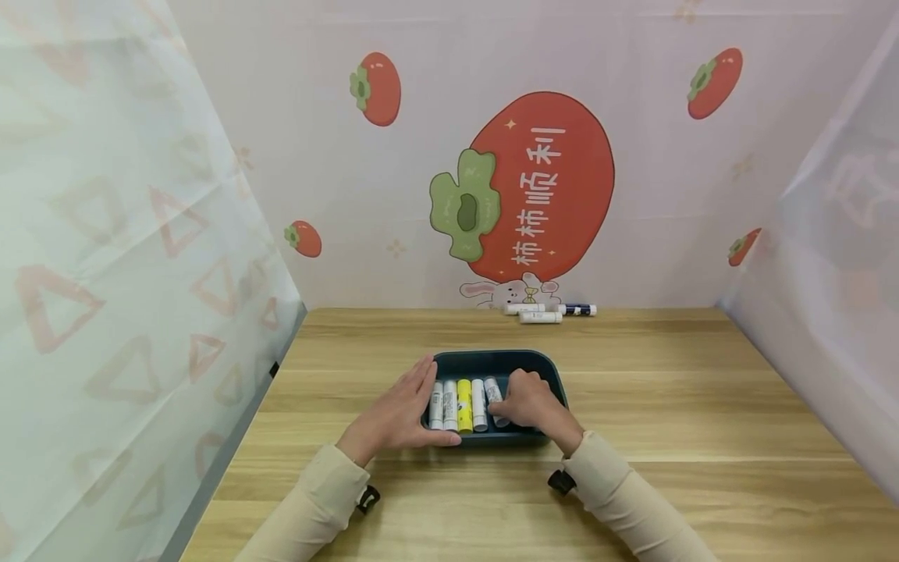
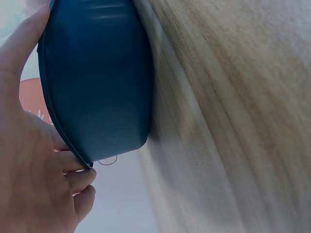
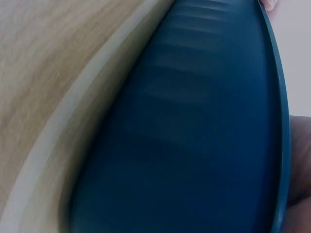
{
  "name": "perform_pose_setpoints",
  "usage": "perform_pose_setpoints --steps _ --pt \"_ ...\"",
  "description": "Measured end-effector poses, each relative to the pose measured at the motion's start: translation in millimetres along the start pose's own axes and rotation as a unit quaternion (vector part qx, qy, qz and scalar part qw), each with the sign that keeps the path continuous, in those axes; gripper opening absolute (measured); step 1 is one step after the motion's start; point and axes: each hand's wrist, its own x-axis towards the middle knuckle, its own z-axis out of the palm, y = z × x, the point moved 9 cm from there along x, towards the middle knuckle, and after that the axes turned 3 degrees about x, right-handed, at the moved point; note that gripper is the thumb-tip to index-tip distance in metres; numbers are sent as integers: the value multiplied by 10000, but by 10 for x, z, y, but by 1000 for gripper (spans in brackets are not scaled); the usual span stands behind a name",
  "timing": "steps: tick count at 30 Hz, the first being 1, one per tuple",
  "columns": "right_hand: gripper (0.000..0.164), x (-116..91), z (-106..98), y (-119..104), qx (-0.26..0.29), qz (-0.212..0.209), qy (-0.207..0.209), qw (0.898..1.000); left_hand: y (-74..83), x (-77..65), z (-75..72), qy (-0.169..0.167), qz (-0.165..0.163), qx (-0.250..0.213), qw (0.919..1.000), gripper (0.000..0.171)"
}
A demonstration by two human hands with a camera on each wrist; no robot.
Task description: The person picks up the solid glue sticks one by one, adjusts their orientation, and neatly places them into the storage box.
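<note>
A dark teal tray (image 1: 485, 439) stands on the table, with several tube-shaped glue sticks lined up inside: mostly white, such as the white glue stick (image 1: 450, 406), plus one yellow glue stick (image 1: 465, 407). My left hand (image 1: 400, 410) rests against the tray's left side, fingers straight along the rim and thumb along the near edge. Over the tray's right part, my right hand (image 1: 530, 400) has curled fingers and its thumb on the rightmost white glue stick (image 1: 493, 394), which leans slightly. The right wrist view mostly shows the tray's outer wall (image 3: 184, 116), hiding the fingertips.
Two white tubes (image 1: 541, 318) and a dark blue tube (image 1: 577, 310) lie at the table's back edge by the patterned backdrop (image 1: 632, 47). Hanging sheets flank the wooden table (image 1: 667, 390) left and right.
</note>
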Motion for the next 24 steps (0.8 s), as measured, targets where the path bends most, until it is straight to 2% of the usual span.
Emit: perform_pose_setpoints --steps 8,15,21,24 --pt "32 -1 77 -12 5 29 -238 9997 18 2 -29 53 31 272 9996 131" --pt "33 -22 67 -38 -97 -53 -211 9997 37 23 -53 26 30 402 9992 131" --pt "32 -40 62 -52 -66 -198 -253 9995 39 31 -78 -33 -47 289 9996 134" --pt "33 -70 10 -70 -26 -440 -214 9988 28 25 -71 6 -52 262 9996 134"
